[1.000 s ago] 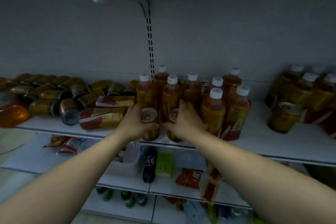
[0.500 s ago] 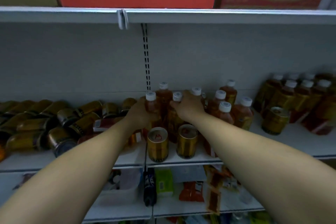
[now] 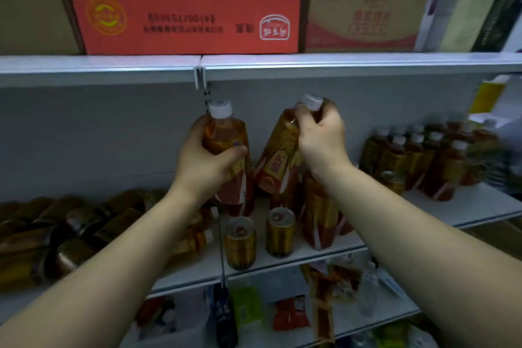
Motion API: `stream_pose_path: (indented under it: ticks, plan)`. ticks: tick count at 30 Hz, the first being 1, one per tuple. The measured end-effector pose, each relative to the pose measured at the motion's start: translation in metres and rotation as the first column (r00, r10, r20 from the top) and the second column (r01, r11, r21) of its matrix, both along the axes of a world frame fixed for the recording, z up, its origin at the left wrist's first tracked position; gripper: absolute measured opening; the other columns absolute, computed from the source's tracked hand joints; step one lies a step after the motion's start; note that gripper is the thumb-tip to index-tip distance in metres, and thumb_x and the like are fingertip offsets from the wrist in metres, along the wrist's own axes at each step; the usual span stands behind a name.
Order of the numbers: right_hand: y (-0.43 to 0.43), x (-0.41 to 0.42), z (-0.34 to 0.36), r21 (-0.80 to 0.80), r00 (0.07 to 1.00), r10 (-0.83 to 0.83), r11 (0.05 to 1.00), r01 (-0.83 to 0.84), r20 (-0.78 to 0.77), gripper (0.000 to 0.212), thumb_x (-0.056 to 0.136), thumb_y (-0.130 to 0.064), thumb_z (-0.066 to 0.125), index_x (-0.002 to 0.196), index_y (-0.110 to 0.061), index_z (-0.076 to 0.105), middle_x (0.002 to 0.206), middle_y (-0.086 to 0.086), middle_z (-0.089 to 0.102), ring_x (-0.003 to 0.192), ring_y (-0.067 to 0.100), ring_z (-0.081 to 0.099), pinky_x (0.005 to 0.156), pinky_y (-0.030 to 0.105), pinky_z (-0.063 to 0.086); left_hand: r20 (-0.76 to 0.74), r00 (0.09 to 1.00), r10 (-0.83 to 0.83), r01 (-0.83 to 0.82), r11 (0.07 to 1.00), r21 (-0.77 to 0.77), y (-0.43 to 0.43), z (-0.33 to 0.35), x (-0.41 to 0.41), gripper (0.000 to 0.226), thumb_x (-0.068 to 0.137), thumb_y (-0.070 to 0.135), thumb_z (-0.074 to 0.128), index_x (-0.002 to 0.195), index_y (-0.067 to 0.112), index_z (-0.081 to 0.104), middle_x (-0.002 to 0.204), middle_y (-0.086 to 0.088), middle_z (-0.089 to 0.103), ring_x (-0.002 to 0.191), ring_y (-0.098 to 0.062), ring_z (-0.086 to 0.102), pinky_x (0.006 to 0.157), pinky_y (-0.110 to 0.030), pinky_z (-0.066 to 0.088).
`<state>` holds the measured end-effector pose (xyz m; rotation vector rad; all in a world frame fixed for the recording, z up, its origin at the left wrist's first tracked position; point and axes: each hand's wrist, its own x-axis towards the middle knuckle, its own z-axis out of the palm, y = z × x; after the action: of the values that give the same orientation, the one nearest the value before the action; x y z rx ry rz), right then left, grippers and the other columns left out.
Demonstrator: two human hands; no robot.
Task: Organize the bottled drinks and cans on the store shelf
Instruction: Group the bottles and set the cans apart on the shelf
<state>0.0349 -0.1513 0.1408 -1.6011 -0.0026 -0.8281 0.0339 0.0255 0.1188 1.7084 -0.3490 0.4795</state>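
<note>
Far left of the left hand, a heap of dark cans (image 3: 65, 232) is lying on its side on the shelf (image 3: 466, 206), blurred, labels unreadable. Left hand (image 3: 204, 162) is gripping the left bottle (image 3: 228, 155) around the upper body, thumb wrapped across the front, fingers behind; bottle is lifted clear of the shelf, roughly upright, white cap up. Just below and right of that hand, two gold cans (image 3: 258, 237) are standing upright side by side near the shelf's front edge, tops showing. Right hand (image 3: 320, 138) is clamped on the right bottle (image 3: 278, 158) at neck and shoulder, fingers covering part of the white cap; bottle is also off the shelf, tilting with its cap toward the right and its base swinging toward the left bottle, the two nearly touching low down. Directly under the right wrist, more bottles (image 3: 319, 215) are standing on the shelf, partly hidden by the forearm. Well right of the right hand, a cluster of white-capped bottles (image 3: 423, 155) is standing upright toward the back, one can in front of it. Above both hands, a red carton (image 3: 183, 3) is sitting on the upper shelf, print upside down.
</note>
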Motion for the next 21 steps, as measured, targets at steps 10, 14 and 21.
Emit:
stream_pose_path:
  ticks: [10,14,21]
  plan:
    - [-0.147,-0.075,-0.002,-0.079,0.973,-0.229,0.970,0.230,0.017,0.006,0.092,-0.024,0.063,0.093,-0.019,0.060,0.083,-0.005,0.063,0.078,0.010,0.060,0.074,0.028,0.049,-0.028,0.960,-0.279,0.280,0.960,0.003,-0.142,0.003,-0.054,0.055,0.070,0.007,0.080,0.110,0.028,0.049,0.093,0.013,0.060,0.078,0.006,0.059,0.077,-0.019,0.051]
    - [-0.240,-0.107,-0.018,-0.105,0.950,-0.310,0.946,0.307,-0.015,0.007,0.090,-0.024,0.064,0.093,-0.021,0.059,0.085,-0.003,0.064,0.082,0.015,0.062,0.075,0.032,0.050,-0.084,0.927,-0.364,0.366,0.930,0.008,-0.234,-0.015,-0.069,0.053,0.071,0.003,0.079,0.110,0.024,0.050,0.091,0.014,0.061,0.073,0.010,0.059,0.069,-0.009,0.049]
    - [-0.381,-0.147,-0.051,-0.207,0.932,-0.338,0.929,0.308,-0.130,0.016,0.092,-0.024,0.062,0.105,-0.023,0.053,0.096,-0.005,0.059,0.089,0.011,0.056,0.071,0.022,0.042,-0.285,0.894,-0.347,0.380,0.922,0.070,-0.376,-0.060,-0.076,0.048,0.071,0.006,0.078,0.108,0.024,0.052,0.095,0.008,0.062,0.088,-0.010,0.061,0.078,-0.027,0.047]
